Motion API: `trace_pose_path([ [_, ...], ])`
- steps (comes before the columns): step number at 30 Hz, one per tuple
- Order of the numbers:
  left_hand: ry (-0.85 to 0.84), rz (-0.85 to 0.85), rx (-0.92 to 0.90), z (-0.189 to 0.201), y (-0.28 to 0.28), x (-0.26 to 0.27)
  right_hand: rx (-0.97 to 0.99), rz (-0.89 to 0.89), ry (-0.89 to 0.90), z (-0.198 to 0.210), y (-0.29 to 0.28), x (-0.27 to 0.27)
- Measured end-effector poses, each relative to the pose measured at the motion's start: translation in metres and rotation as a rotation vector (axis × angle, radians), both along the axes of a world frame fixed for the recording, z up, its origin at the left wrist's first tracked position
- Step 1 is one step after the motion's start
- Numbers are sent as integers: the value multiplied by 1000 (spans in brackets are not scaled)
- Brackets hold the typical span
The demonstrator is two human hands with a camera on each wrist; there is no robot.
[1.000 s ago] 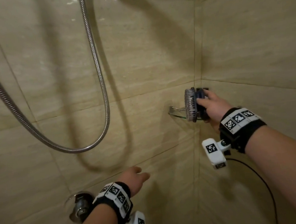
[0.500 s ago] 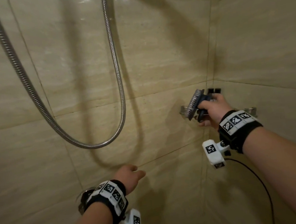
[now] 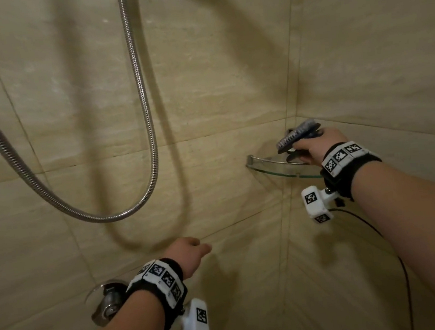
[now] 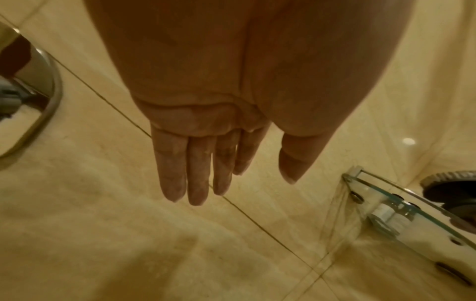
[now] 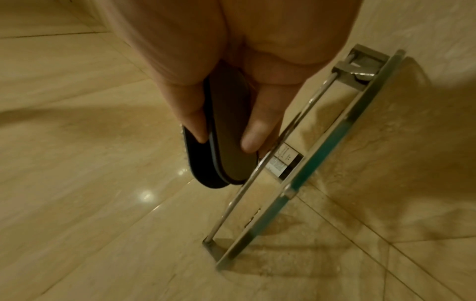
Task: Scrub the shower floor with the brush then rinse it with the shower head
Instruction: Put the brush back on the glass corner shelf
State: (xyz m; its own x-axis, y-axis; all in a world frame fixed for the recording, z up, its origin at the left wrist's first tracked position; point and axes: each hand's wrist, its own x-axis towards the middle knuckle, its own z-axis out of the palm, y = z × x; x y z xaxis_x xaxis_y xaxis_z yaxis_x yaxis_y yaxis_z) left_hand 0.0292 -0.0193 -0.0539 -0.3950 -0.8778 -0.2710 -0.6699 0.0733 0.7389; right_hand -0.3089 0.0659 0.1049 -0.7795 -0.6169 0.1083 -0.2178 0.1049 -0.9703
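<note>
My right hand [image 3: 313,146] grips a dark round scrub brush [image 3: 295,137] by its handle, just above the glass corner shelf [image 3: 270,168], bristles tilted up and to the left. In the right wrist view thumb and fingers [image 5: 257,130] wrap the brush's dark handle [image 5: 226,142] beside the shelf's rail [image 5: 257,169]. My left hand [image 3: 190,253] hangs lower, in front of the wall tiles, fingers [image 4: 195,169] straight and holding nothing. A metal shower hose [image 3: 141,119] loops down the back wall. The shower head and floor are out of view.
A chrome tap fitting [image 3: 107,302] sticks out of the wall behind my left wrist, and shows in the left wrist view as chrome tap fitting [image 4: 33,97]. Beige tiled walls meet in a corner [image 3: 287,76] at the shelf. A black cable [image 3: 373,231] trails from my right wrist.
The brush has tipped from bristles facing left to bristles facing up, and my right hand has lowered it toward the glass shelf. My left hand has barely moved.
</note>
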Motion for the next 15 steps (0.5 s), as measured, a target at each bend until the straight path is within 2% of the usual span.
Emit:
trace_pose_path([
  [4, 92, 24, 37, 7, 2, -17, 141, -30, 201, 2, -5, 0],
  [15, 148, 88, 68, 8, 1, -26, 372, -8, 486, 3, -7, 5],
])
